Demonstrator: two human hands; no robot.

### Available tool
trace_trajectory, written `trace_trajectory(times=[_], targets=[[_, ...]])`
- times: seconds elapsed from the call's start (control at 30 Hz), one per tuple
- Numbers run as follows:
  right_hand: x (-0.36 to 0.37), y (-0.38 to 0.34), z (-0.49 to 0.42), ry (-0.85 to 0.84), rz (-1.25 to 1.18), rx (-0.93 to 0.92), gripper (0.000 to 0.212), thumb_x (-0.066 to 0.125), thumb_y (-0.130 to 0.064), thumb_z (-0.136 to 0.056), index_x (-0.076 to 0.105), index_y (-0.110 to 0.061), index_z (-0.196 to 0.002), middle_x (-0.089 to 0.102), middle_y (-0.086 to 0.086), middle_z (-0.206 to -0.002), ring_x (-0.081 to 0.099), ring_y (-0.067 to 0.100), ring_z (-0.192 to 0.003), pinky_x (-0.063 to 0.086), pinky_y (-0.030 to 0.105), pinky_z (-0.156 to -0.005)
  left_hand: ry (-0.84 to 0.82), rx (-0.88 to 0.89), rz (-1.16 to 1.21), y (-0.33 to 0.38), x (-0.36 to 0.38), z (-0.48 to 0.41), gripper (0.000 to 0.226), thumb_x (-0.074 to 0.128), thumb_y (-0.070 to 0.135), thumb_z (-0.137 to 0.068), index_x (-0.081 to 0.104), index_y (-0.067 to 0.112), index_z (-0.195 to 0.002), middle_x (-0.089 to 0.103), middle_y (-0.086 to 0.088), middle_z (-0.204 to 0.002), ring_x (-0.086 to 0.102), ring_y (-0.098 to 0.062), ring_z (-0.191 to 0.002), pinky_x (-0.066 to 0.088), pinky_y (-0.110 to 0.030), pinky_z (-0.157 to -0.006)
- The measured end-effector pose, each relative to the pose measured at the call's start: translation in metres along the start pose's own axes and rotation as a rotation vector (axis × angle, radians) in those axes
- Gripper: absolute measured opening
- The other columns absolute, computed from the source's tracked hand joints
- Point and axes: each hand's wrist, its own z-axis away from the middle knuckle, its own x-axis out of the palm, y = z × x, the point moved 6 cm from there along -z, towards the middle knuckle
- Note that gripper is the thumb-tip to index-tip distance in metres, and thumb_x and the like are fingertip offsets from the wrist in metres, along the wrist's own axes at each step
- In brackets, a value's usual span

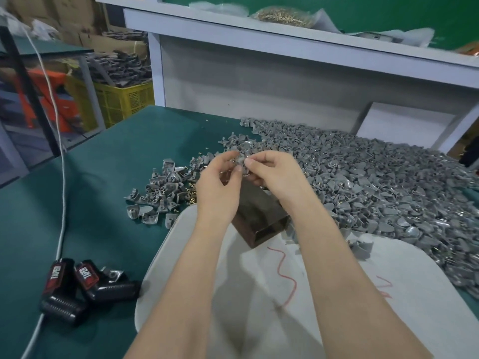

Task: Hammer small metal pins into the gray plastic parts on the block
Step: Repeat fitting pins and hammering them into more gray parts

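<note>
Head view: both hands (245, 172) readying one small piece above the block (259, 216), with no blow struck yet.

The left hand (217, 177) and the right hand (274, 174) meet fingertip to fingertip, each pinching the same gray plastic part (241, 160) held in the air just above the dark block, which stands on a white cloth (259, 294) on the green bench (77, 203). Whether a pin is already seated in the part is too small to tell. The step looks like setting a pin before placing the part on the block. A heap of gray parts (375, 182) lies to the right, a smaller pile (160, 193) to the left, and loose brass pins (191, 189) lie beside that pile. Next the part needs to go down square on the block, and a hammer must be found, since none is in sight.
</note>
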Motion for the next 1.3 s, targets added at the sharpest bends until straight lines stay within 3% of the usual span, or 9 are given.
trace_trajectory(times=[0.07,0.13,0.23,0.3,0.37,0.57,0.93,1.1,1.3], targets=[[0.005,0.001,-0.004,0.032,-0.076,0.026,0.014,0.056,-0.014,-0.094,0.065,-0.009,-0.085,0.066,0.003,-0.071,0.061,0.006,-0.058,0.05,0.017,-0.058,0.056,0.027,0.003,0.002,-0.004,0.0,0.017,0.057,0.007,-0.09,0.065,0.021,-0.097,0.066,0.007,-0.09,0.062,-0.009,-0.089,0.049,-0.023,-0.085],[0.013,0.001,-0.01,0.096,0.023,-0.003,0.016,0.054,-0.021,-0.095,0.065,-0.012,-0.086,0.069,0.005,-0.078,0.064,0.014,-0.067,0.052,0.027,-0.069,0.213,0.003,0.073,0.001,-0.017,-0.002,0.012,0.06,0.009,-0.089,0.063,0.021,-0.09,0.066,0.007,-0.088,0.062,-0.008,-0.085,0.049,-0.023,-0.083],[0.053,-0.001,-0.019,-0.043,0.568,-0.155,0.011,0.058,-0.025,-0.091,0.067,-0.018,-0.091,0.069,0.0,-0.094,0.062,0.016,-0.084,0.047,0.029,-0.083,0.486,-0.045,0.239,-0.003,-0.04,-0.001,0.013,0.061,0.013,-0.09,0.059,0.025,-0.086,0.063,0.009,-0.083,0.059,0.001,-0.074,0.048,-0.019,-0.075],[0.089,0.006,-0.023,-0.243,0.929,-0.196,0.008,0.057,-0.024,-0.088,0.065,-0.022,-0.088,0.07,0.002,-0.101,0.062,0.022,-0.097,0.041,0.036,-0.092,0.59,-0.053,0.339,-0.006,-0.049,0.0,0.012,0.059,0.013,-0.091,0.058,0.024,-0.085,0.063,0.006,-0.083,0.059,-0.003,-0.076,0.051,-0.022,-0.076],[0.112,0.012,-0.027,-0.362,1.1,-0.149,0.021,0.049,-0.027,-0.09,0.066,-0.021,-0.1,0.067,0.003,-0.111,0.057,0.026,-0.109,0.029,0.045,-0.102,0.639,-0.067,0.407,-0.008,-0.053,0.001,0.01,0.058,0.014,-0.092,0.058,0.022,-0.086,0.063,0.003,-0.086,0.061,-0.011,-0.083,0.051,-0.028,-0.081],[0.128,0.01,-0.034,-0.421,1.045,-0.136,0.028,0.033,-0.028,-0.098,0.06,-0.019,-0.102,0.063,0.007,-0.119,0.051,0.026,-0.117,0.02,0.046,-0.106,0.663,-0.092,0.431,-0.012,-0.054,0.001,0.003,0.055,0.012,-0.093,0.057,0.011,-0.095,0.065,-0.007,-0.094,0.062,-0.013,-0.087,0.05,-0.021,-0.081],[0.131,0.014,-0.031,-0.331,0.985,-0.182,0.032,0.036,-0.031,-0.099,0.062,-0.016,-0.112,0.061,0.009,-0.123,0.046,0.03,-0.122,0.022,0.045,-0.106,0.674,-0.084,0.434,-0.011,-0.053,0.0,0.01,0.055,0.012,-0.093,0.056,0.019,-0.086,0.065,-0.005,-0.093,0.062,-0.012,-0.087,0.047,-0.015,-0.076],[0.132,0.014,-0.03,-0.336,0.893,-0.165,0.029,0.039,-0.03,-0.098,0.064,-0.017,-0.103,0.064,0.008,-0.117,0.049,0.029,-0.118,0.018,0.049,-0.107,0.678,-0.074,0.443,-0.012,-0.053,-0.001,0.009,0.055,0.011,-0.093,0.056,0.018,-0.087,0.063,0.001,-0.086,0.061,-0.011,-0.084,0.046,-0.012,-0.071],[0.133,0.015,-0.029,-0.33,0.916,-0.173,0.029,0.038,-0.03,-0.098,0.063,-0.017,-0.103,0.065,0.007,-0.116,0.052,0.029,-0.117,0.018,0.049,-0.108,0.68,-0.074,0.434,-0.013,-0.054,-0.001,0.01,0.056,0.012,-0.092,0.056,0.02,-0.086,0.064,-0.001,-0.089,0.061,-0.011,-0.086,0.048,-0.017,-0.077]])
